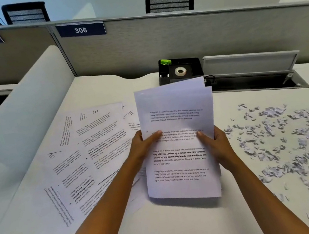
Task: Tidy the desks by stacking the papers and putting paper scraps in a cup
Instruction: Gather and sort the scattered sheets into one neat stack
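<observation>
Head view: the left hand (144, 145) and right hand (216, 143) both pinch a sheaf of printed sheets (178, 143) held upright, its bottom edge on the desk (167, 223). Its top corners fan apart (unevenly aligned), so a loosened pinch could spill sheets toward the paper scraps (297, 144) just beside.

Bright, even overhead office light. Soft shadow under held paper stack (178, 143). Wide-angle bowing of partition (177, 37) edges. Paper scraps (297, 144) at right motion-blurred; printed text mid-frame legible.

one head-worn view looks forward and steeply down, close over the desk (167, 221) toward the partition (177, 39).
</observation>
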